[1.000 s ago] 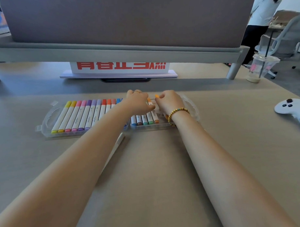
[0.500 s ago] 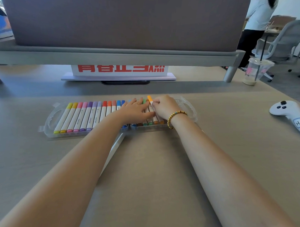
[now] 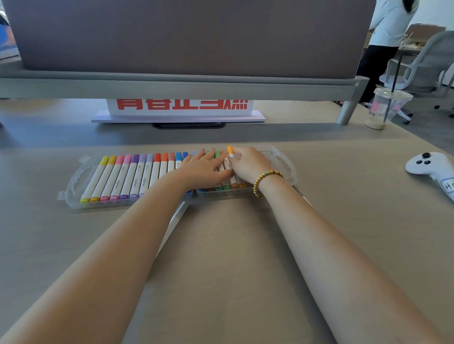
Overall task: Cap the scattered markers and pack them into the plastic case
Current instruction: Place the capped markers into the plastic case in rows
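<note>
Left hand (image 3: pixel 204 168) is laid flat, fingers straight, pressing on the markers (image 3: pixel 133 176) in the middle of the clear plastic case (image 3: pixel 75 177). Right hand (image 3: pixel 248 163) is curled around an orange-capped marker (image 3: pixel 230 152), pinched at its far end, which is tilted up above the row just right of the left hand. Capped markers are seen lined up in the case left of both hands. A white controller (image 3: pixel 435 170) and a drink cup (image 3: pixel 385 108) are placed well right of the right hand.

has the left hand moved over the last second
Yes. The left hand has flattened and slid right along the marker row in the plastic case, toward the right hand.
</note>
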Tool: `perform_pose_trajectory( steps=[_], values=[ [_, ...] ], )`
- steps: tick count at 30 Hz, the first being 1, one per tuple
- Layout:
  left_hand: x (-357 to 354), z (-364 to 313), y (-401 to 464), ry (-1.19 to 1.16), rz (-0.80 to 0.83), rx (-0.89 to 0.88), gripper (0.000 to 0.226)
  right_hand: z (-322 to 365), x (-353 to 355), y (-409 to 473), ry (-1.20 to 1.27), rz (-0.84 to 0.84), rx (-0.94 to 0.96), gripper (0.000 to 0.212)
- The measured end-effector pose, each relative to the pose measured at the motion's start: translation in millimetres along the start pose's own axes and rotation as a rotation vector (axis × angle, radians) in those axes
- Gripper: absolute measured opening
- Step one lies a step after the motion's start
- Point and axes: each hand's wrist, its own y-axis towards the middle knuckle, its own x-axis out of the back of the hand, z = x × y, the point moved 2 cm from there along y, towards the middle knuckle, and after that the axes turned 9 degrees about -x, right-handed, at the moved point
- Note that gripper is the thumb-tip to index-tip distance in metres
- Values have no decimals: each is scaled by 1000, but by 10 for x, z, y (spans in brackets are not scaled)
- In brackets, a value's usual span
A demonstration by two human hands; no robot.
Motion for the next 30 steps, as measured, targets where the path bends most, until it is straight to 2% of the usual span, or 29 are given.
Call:
perform_pose_trajectory(
  steps=[6, 10, 13, 17, 30],
  values=[
    [40, 36, -12, 19, 77, -30, 73, -58, -25, 15, -6, 15, -18, 35],
    [77, 30, -58, 15, 96, -54, 75, -47, -4, -29, -106, 12, 35, 34],
    [92, 48, -72, -1, 120, -61, 78, -36, 70, -85, -146, 134, 81, 43],
    [87, 54, -58, 14, 137, -70, 76, -58, 113, -85, -253, 225, 114, 42],
    [138, -1, -17, 29, 213, -24, 80, -104, 69, -75, -329, 193, 107, 40]
  ],
)
